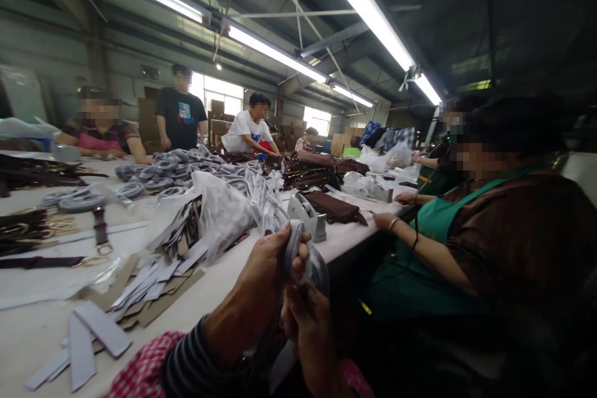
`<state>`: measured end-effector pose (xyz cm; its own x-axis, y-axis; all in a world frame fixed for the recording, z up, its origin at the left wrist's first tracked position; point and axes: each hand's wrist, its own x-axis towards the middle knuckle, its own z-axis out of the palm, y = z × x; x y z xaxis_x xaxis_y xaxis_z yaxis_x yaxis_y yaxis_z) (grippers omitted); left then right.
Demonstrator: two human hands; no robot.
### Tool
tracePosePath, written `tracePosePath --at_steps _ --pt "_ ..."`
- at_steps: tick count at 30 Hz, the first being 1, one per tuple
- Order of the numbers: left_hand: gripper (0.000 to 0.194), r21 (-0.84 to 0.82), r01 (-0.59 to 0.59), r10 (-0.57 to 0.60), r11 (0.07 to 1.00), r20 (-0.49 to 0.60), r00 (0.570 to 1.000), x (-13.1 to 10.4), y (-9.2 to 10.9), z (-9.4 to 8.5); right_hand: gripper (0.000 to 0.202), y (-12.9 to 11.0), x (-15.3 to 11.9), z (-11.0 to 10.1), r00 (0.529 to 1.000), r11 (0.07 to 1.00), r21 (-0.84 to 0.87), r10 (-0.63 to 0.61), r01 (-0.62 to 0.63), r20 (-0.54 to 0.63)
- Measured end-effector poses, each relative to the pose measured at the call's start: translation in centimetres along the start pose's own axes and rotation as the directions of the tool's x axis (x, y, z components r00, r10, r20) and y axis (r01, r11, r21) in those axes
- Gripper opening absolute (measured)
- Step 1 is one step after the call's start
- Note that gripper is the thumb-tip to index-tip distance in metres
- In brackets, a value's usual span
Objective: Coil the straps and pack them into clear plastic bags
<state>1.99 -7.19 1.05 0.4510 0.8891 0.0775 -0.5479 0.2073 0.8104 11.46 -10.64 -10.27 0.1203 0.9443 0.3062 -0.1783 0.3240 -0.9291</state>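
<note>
My left hand (261, 273) is raised near the table's edge, its fingers wrapped round a looped grey strap (319, 270) that seems covered in thin pale wrapping. Just below it, my right hand (310, 317) is closed with thumb and fingers pressed together on the lower part of the same strap. A pale strip hangs beneath my hands, partly lost in shadow. Behind the held strap stands a grey tape dispenser (313, 217). Left of my hands, white and brown card strips (153, 289) lie loose, next to a clear plastic bag (224, 211).
Grey coiled straps (163, 171) heap across the middle of the table (219, 289). Brown leather pieces (308, 171) are stacked farther back; dark straps with buckles (35, 230) lie at left. A person in a green apron (436, 224) sits close on the right; several others work around the table.
</note>
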Motion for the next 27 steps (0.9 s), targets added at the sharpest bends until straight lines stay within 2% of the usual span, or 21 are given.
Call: tracePosePath --at_steps 2,3,5,6,7,9,11,13,15,17,20,24,27 --pt "0.034 0.117 -0.143 0.143 0.983 0.010 0.990 0.5 0.0 -0.5 0.044 -1.0 0.6 -0.5 0.986 0.985 0.120 0.108 -0.122 0.124" --pt "0.032 0.210 -0.233 0.233 0.950 0.023 0.972 0.7 0.0 -0.8 0.043 -1.6 0.8 -0.8 0.964 0.964 0.169 0.169 -0.205 0.206" --pt "0.029 0.430 -0.388 0.400 0.815 0.067 0.914 1.2 0.1 -1.8 0.044 -2.4 0.9 -1.3 0.904 0.910 0.218 0.273 -0.354 0.327" --pt "0.028 0.547 -0.438 0.456 0.714 0.112 0.883 1.6 0.2 -2.4 0.043 -2.7 0.9 -1.5 0.879 0.888 0.221 0.310 -0.404 0.362" --pt "0.027 0.662 -0.481 0.495 0.575 0.187 0.848 1.9 0.2 -3.1 0.041 -3.0 0.9 -1.6 0.859 0.871 0.220 0.338 -0.440 0.384" --pt "0.024 0.802 -0.552 0.504 0.231 0.386 0.772 2.4 0.0 -4.7 0.038 -3.5 1.1 -1.9 0.825 0.851 0.204 0.366 -0.484 0.430" --pt "0.023 0.797 -0.602 0.434 -0.054 0.562 0.704 2.6 -0.1 -6.4 0.035 -4.2 1.7 -2.2 0.774 0.850 0.135 0.384 -0.510 0.503" --pt "0.026 0.750 -0.628 0.332 -0.209 0.658 0.676 2.1 0.3 -8.0 0.034 -5.1 2.7 -2.6 0.728 0.873 0.004 0.404 -0.488 0.553" --pt "0.033 0.735 -0.599 0.230 -0.316 0.673 0.703 1.1 1.1 -9.3 0.038 -6.0 4.0 -3.2 0.739 0.906 -0.141 0.408 -0.399 0.536" --pt "0.042 0.735 -0.553 0.135 -0.391 0.640 0.756 -0.2 2.2 -10.3 0.044 -6.8 5.6 -3.4 0.790 0.923 -0.247 0.381 -0.295 0.480" --pt "0.052 0.773 -0.504 0.057 -0.385 0.565 0.823 -1.9 3.6 -11.4 0.039 -7.4 8.3 -2.9 0.812 0.928 -0.349 0.304 -0.133 0.498" --pt "0.054 0.856 -0.351 0.077 -0.379 0.408 0.910 -3.4 4.9 -12.7 0.024 -6.9 11.0 -0.9 0.751 0.877 -0.439 0.154 0.196 0.642" --pt "0.053 0.911 -0.249 0.076 -0.330 0.288 0.955 -4.1 5.7 -14.2 0.024 -5.7 12.4 0.6 0.661 0.835 -0.451 0.147 0.317 0.736"
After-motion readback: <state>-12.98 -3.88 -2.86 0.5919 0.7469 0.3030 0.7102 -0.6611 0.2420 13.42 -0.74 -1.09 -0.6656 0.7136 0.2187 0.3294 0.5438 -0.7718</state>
